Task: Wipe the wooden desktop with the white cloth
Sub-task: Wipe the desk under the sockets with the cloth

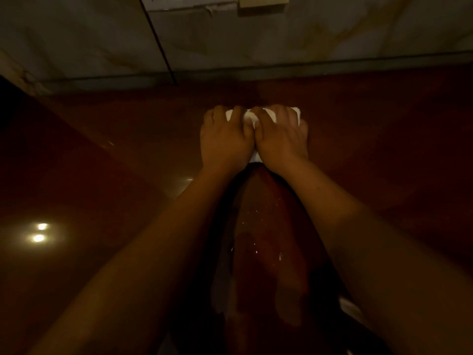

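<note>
The dark reddish wooden desktop fills most of the dim view. A white cloth lies on it near the far edge, mostly covered by my hands; only strips show between the fingers and a bit at the wrists. My left hand and my right hand press down on the cloth side by side, thumbs touching, fingers curled over its far edge. Both arms reach straight forward. A wet, shiny streak with small droplets runs on the desktop between my forearms.
A pale wall rises just behind the desk's far edge, with a thin dark cable running down it. A dark surface borders the desk at the left. Two lamp reflections glow on the left of the desktop.
</note>
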